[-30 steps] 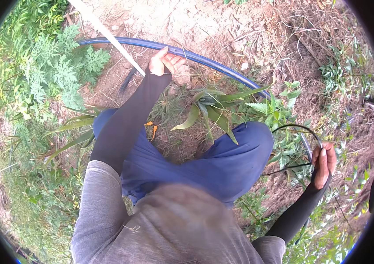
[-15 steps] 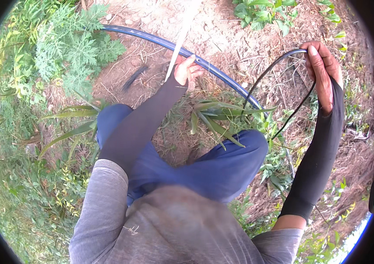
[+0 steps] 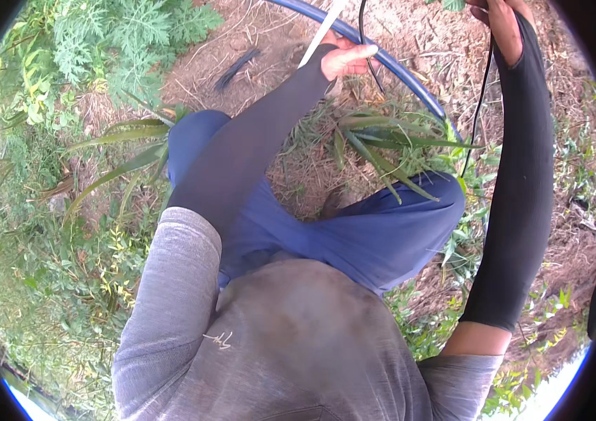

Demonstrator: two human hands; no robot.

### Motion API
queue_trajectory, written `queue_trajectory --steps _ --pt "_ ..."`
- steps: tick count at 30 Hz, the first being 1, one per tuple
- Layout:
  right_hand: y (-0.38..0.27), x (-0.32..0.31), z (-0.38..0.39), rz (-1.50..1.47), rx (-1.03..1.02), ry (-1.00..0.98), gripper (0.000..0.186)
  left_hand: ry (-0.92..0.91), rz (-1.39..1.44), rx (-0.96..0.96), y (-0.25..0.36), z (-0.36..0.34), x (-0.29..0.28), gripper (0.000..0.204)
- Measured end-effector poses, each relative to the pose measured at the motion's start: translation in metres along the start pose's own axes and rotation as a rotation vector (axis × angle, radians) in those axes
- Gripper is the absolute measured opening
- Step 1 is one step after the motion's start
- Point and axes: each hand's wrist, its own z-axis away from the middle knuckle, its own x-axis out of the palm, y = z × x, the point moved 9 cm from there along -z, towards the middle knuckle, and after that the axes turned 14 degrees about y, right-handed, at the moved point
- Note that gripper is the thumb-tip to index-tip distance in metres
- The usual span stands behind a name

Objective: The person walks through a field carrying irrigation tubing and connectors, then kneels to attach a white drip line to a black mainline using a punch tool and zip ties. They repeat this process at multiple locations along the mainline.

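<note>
On my feed the left hand is at the blue pipe, thumb along its near edge; I cannot tell whether the fingers close round it. The pipe curves from beyond that hand down to its right. My right hand, farther out and partly cut by the upper edge, has its fingers bent in a pinch on the black tube, which hangs below them. A second black strand crosses the pipe just beside the left thumb; I can't see whether the two join. A white stick slants past the left wrist, with a dark tuft on the soil to its left. Below the left hand I see a spiky plant by the right knee.
</note>
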Motion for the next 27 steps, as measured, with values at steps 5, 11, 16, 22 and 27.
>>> queue_trajectory --steps 5,11,16,22,27 --pt "-0.003 0.049 0.005 0.060 -0.080 -0.057 0.023 0.048 0.058 -0.159 -0.048 -0.033 -0.020 0.026" --pt "-0.087 0.059 0.175 -0.078 -0.396 -0.299 0.012 0.058 0.302 -0.215 -0.052 -0.028 -0.039 0.020" --pt "0.045 0.156 0.363 -0.025 0.223 -0.902 0.010 0.092 0.144 0.078 -0.012 -0.025 -0.024 0.025" --pt "0.249 0.240 0.433 0.550 0.596 -0.928 0.037 0.189 0.128 -0.142 -0.019 -0.015 -0.009 0.022" --pt "0.291 0.280 0.464 0.625 0.863 -0.538 0.035 0.204 0.232 -0.256 -0.012 -0.004 -0.029 0.016"
